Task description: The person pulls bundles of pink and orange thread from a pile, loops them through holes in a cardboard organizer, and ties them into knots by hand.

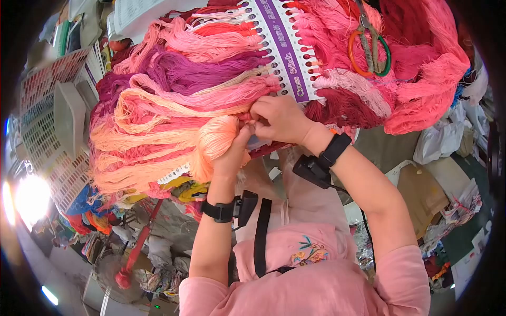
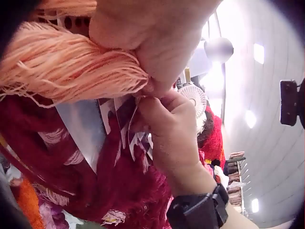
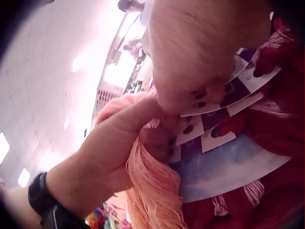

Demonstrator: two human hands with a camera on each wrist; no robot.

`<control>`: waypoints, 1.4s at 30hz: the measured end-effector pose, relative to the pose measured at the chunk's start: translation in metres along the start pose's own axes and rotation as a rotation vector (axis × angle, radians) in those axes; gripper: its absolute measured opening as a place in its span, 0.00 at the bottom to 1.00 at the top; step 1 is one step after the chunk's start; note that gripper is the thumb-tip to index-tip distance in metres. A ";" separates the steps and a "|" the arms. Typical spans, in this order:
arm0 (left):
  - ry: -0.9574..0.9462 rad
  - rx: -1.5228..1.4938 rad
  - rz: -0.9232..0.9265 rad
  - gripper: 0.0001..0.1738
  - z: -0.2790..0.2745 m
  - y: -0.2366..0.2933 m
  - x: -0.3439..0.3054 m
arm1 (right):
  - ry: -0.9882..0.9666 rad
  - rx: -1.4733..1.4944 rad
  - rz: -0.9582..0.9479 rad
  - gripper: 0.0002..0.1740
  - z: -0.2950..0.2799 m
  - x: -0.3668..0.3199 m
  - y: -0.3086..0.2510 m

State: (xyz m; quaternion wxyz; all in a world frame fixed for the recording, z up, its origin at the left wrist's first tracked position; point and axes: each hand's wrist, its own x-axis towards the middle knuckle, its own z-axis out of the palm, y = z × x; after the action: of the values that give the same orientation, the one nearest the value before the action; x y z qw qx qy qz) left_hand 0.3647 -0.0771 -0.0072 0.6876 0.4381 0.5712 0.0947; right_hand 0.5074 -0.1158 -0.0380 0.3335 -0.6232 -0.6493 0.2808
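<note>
A hank of peach embroidery thread [image 1: 219,137] lies over my left hand [image 1: 232,152], whose thumb and fingers grip it near its looped end. My right hand [image 1: 279,118] meets the left at the near end of a white and purple thread card [image 1: 287,58] marked "Cross Stitch", punched with holes along its edges. In the right wrist view, the right fingertips [image 3: 217,93] pinch at the thread's end, against the edge of the stacked cards [image 3: 228,107]. The pinched end itself is mostly hidden between the hands.
Pink, purple and peach hanks [image 1: 184,73] spread left of the card, dark red ones [image 1: 342,108] right of it. Scissors with orange and green handles [image 1: 371,52] lie on the pink thread. White plastic baskets [image 1: 52,121] stand at the left. A clear plastic sheet [image 3: 228,167] shows under the cards.
</note>
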 end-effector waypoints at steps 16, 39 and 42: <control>0.097 -0.092 -0.111 0.05 0.001 -0.003 -0.003 | -0.075 0.265 0.082 0.06 -0.003 -0.003 -0.002; 0.248 -0.146 -0.088 0.02 -0.074 0.036 -0.031 | 0.063 0.087 0.179 0.16 0.021 -0.003 -0.001; 0.021 -0.333 -0.220 0.07 -0.168 0.039 -0.052 | 0.073 0.085 0.226 0.18 0.025 -0.003 -0.005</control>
State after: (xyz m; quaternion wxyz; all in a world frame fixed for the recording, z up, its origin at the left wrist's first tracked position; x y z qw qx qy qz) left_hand 0.2163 -0.0034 0.0634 0.7508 0.2520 0.5993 0.1168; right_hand 0.4851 -0.1182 -0.0495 0.3491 -0.6875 -0.5501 0.3209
